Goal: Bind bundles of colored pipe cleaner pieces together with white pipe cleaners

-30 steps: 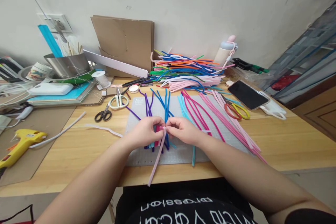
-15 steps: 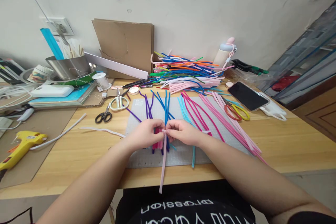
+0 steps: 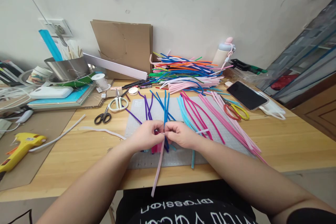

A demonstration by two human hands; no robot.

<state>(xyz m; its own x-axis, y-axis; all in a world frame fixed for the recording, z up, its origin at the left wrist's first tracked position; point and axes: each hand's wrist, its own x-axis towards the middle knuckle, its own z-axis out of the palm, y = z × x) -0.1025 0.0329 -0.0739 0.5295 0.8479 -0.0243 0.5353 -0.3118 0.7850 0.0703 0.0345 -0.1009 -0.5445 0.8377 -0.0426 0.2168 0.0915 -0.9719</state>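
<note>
A pale pink pipe cleaner (image 3: 159,173) hangs down toward the table's front edge, its upper end pinched between both hands. My left hand (image 3: 149,133) is closed with thumb and forefinger on that end. Meeting it at the fingertips, my right hand (image 3: 179,133) is closed on the same pipe cleaner. Under and behind the hands, blue pipe cleaners (image 3: 166,106), purple pipe cleaners (image 3: 148,106) and short magenta pieces (image 3: 156,148) lie on the grey cutting mat (image 3: 210,157). The exact join at the fingertips is too small to make out.
Right of my hands lie light blue (image 3: 183,110), magenta (image 3: 198,112) and pink pipe cleaners (image 3: 231,126). Pliers (image 3: 236,110) and a phone (image 3: 248,95) sit beyond. Leftward are white-handled scissors (image 3: 118,103), black scissors (image 3: 103,116) and a yellow glue gun (image 3: 22,147). A mixed pile (image 3: 186,73) lies behind.
The hanging end of the pale pink pipe cleaner has swung left. Both hands have lowered slightly and still pinch its upper end.
</note>
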